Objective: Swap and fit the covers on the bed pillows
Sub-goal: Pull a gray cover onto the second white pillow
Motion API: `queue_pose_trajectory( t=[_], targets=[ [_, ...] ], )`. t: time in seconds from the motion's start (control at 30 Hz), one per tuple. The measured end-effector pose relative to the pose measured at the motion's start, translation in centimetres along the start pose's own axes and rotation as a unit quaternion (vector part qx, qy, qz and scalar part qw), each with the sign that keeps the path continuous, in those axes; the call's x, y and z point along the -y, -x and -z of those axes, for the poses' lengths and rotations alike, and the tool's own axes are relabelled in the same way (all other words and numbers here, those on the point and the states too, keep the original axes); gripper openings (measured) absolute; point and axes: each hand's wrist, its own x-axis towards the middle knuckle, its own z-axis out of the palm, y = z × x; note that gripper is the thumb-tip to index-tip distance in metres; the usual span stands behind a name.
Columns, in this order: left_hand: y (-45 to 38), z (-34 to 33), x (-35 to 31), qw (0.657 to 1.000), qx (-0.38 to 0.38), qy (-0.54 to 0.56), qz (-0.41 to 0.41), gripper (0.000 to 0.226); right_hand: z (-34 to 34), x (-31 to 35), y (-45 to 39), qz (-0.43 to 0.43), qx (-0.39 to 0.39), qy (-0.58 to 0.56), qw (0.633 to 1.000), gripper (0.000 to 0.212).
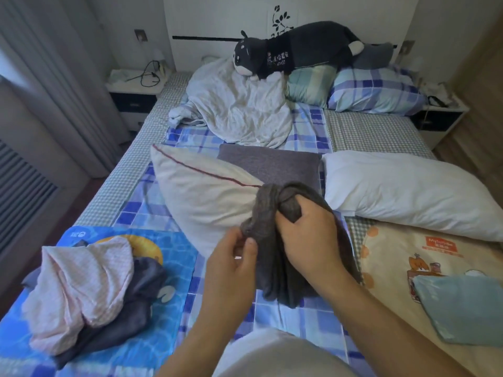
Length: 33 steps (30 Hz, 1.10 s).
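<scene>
While bunched dark grey knit pillow cover [275, 240] hangs at frame centre, right hand [307, 240] holds grip curled round its gathered top; left hand [231, 265] pinches its edge lower left. Bare cream pillow with red piping [201, 197] lies just behind; white pillow [408, 191] at right. Pink and dark cloth pile [89, 292] lower left on plaid bed sheet [313, 319].

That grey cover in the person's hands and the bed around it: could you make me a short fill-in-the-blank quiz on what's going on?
1. Both hands grip a bunched ____ cover.
2. The cream pillow has a thin ____ line along its seam.
3. On the pillows by the headboard lies a plush ____.
4. The bare white pillow lies to the ____ of the hands.

Missing words: grey; red; animal; right
</scene>
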Motion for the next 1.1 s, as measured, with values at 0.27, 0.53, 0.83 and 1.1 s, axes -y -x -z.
queue_pose_trajectory(
  t=[0.27, 0.53, 0.83, 1.1],
  targets=[
    [-1.9, 2.2, 2.4, 0.957, 0.146, 0.197, 0.155, 0.037, -0.8, -1.4, 1.8, -0.113, 0.051, 0.012, 0.992, 0.012],
    [-2.8, 1.5, 1.1, 0.941, 0.295, -0.003, 0.167, 0.024, -1.0, -2.6, 3.9, -0.146, 0.015, -0.006, 0.989, 0.017],
    [-2.7, 0.8, 0.8, 0.889, 0.268, 0.195, 0.317, 0.023, -0.8, -5.0, 4.5, -0.011, 0.067, 0.047, 0.997, 0.017],
    [0.1, -1.6, 0.7, 0.986, 0.074, -0.073, 0.131, 0.019, -0.9, -5.5, 4.4, -0.081, -0.003, 0.061, 0.995, 0.017]
  ],
)
